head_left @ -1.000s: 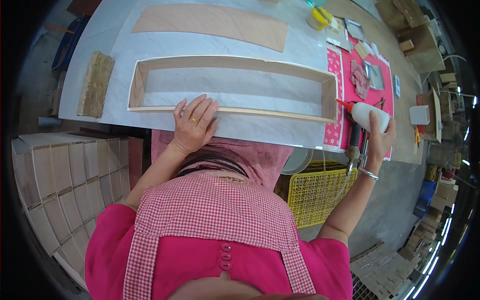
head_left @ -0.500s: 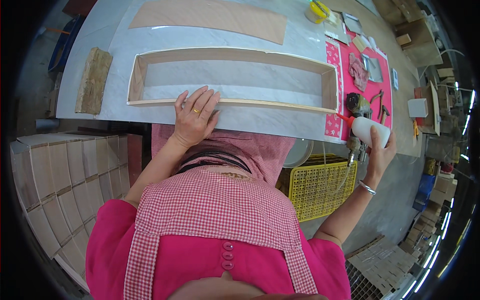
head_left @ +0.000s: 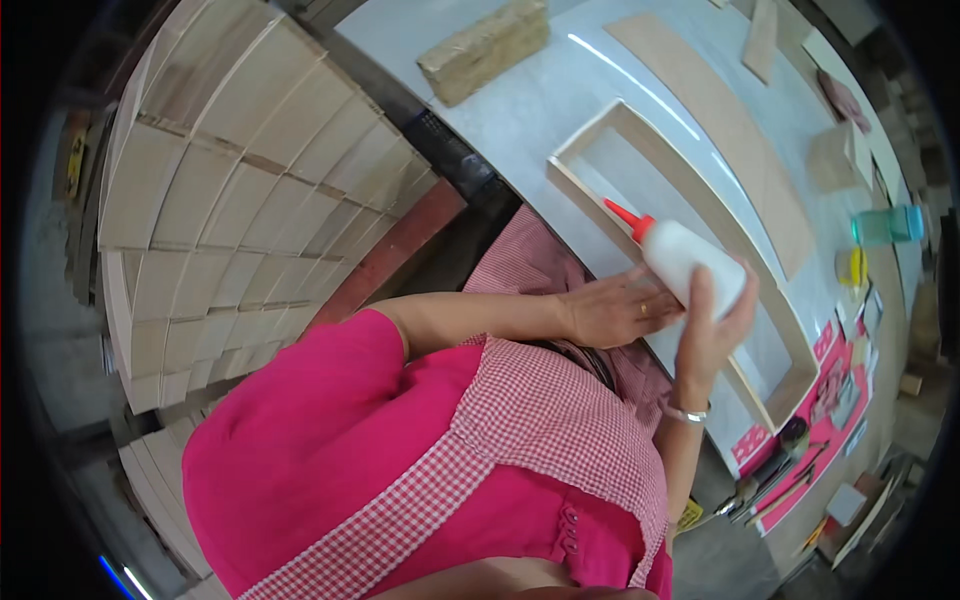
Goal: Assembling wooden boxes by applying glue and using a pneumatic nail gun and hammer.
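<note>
Pink short-sleeved top, pink-and-white checked apron, ring on left grip [head_left: 612,308], bracelet at right wrist

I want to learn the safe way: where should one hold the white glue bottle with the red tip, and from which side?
Grip the white glue bottle around its wide body, coming from the base end. Its red nozzle points up-left, so that end stays free. The right hand wraps the body this way; the left hand touches its lower side.
</note>
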`<act>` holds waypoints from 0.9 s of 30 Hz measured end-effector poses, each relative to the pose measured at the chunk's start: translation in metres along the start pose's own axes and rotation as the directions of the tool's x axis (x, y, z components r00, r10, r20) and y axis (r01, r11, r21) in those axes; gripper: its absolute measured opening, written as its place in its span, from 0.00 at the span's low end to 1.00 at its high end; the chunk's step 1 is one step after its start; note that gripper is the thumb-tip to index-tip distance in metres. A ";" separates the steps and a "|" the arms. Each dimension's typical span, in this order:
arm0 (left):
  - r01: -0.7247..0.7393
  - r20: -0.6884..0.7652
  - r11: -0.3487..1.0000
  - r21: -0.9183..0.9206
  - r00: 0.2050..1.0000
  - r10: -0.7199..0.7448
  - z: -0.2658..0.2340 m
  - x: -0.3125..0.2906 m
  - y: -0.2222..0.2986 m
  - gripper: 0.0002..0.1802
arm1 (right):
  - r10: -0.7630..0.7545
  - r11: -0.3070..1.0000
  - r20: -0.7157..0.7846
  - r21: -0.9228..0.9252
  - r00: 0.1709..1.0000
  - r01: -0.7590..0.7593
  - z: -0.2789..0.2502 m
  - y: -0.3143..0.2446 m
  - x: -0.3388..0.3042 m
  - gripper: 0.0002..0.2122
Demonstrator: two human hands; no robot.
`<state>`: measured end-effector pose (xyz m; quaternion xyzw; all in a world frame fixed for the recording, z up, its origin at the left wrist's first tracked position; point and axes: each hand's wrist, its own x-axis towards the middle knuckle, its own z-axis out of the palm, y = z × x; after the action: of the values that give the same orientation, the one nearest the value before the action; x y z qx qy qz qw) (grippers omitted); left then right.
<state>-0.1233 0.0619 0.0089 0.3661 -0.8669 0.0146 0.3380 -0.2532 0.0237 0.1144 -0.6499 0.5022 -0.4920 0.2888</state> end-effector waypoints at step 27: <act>-0.223 -0.074 0.951 -0.214 0.975 0.212 -0.009 -0.006 0.004 0.16 | 0.199 0.978 -0.020 -0.054 0.980 -0.200 -0.017 -0.002 -0.002 0.19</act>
<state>-0.1175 0.0705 0.0135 0.2281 -0.8894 -0.0358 0.3945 -0.2687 0.0281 0.1212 -0.6004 0.5805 -0.4511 0.3147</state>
